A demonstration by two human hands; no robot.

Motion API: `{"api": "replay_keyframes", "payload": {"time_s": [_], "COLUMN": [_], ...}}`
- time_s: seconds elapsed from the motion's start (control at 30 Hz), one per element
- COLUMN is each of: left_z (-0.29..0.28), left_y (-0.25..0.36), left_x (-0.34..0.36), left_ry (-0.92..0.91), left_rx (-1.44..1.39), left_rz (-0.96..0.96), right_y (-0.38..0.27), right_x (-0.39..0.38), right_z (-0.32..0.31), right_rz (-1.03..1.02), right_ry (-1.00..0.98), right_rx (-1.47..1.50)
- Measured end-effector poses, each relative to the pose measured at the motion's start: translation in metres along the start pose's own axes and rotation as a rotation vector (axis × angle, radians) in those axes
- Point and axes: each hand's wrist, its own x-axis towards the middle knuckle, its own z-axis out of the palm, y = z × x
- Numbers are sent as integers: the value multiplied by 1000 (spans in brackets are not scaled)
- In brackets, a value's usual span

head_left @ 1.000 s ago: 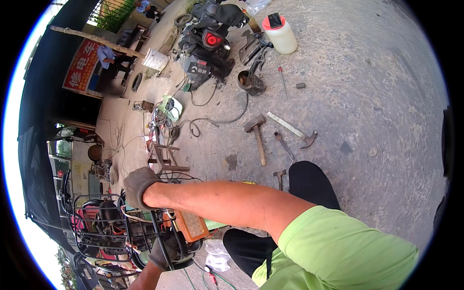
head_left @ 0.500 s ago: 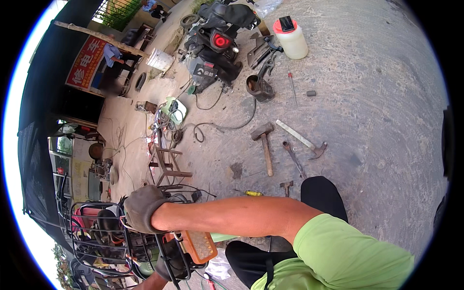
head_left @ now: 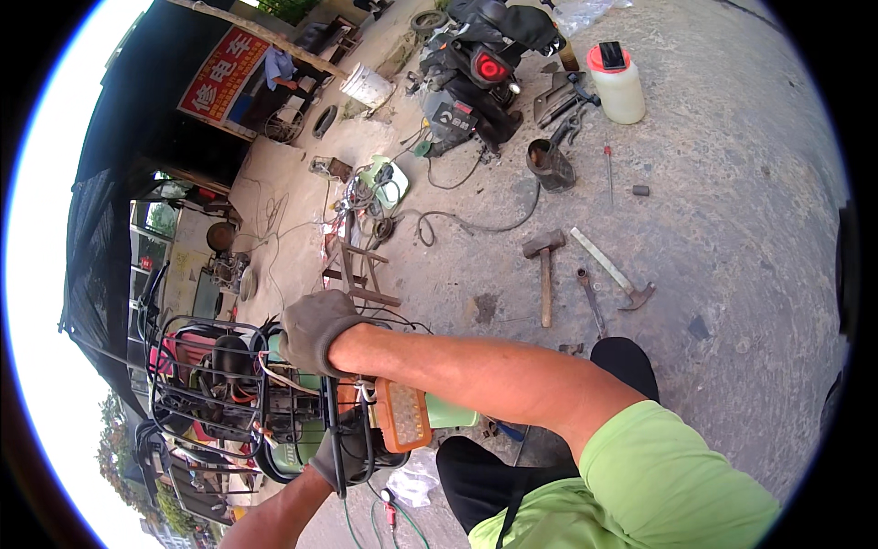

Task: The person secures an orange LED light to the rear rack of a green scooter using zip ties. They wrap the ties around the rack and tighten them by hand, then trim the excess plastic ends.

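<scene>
My right hand [head_left: 314, 329], in a grey-brown glove, is curled at the top of a black metal rack [head_left: 203, 371] on a two-wheeled vehicle at lower left. What its fingertips hold is hidden. My left hand [head_left: 340, 450], gloved too, is lower on the rack, closed around its black bars and partly hidden by them. An orange lamp housing [head_left: 402, 416] sits just right of the bars, under my right forearm. Pale green body panels [head_left: 450, 414] show beside it. A gauge [head_left: 388, 496] with hoses lies below, near some crumpled plastic [head_left: 416, 478].
A sledgehammer [head_left: 545, 274], claw hammer [head_left: 631, 291] and wrench [head_left: 590, 302] lie on the concrete ahead. Behind are a wooden stool [head_left: 366, 279], coiled hoses, a black scooter [head_left: 476, 82], a white jug [head_left: 620, 96], an oily can [head_left: 551, 166] and a bucket [head_left: 366, 87]. A person [head_left: 282, 69] is at back left.
The view has shifted, so the surroundings sit farther right in the picture. Both my hands are still on the rack and appear farther right along with it.
</scene>
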Motion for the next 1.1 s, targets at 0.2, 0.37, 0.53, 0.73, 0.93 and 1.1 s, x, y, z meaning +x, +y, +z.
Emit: {"api": "replay_keyframes", "payload": {"time_s": [0.2, 0.37, 0.53, 0.73, 0.93, 1.1], "left_z": [-45, -7, -9, 3, -7, -3], "left_y": [-22, -3, -25, -15, -9, 28], "left_x": [3, -11, 13, 28, -5, -11], "left_ry": [-87, -18, -121, -129, -236, -136], "left_rx": [189, -388, -195, -368, -61, 1014], "left_rz": [-125, -117, 17, 50, 232, 300], "right_y": [-6, -9, -1, 9, -13, -5], "right_x": [-2, -8, -5, 0, 6, -3], "right_z": [6, 7, 19, 17, 22, 8], "right_rz": [-19, -30, 34, 18, -12, 77], "right_ry": [21, 53, -35, 75, 21, -5], "right_rx": [13, 55, -2, -31, -68, -149]}}
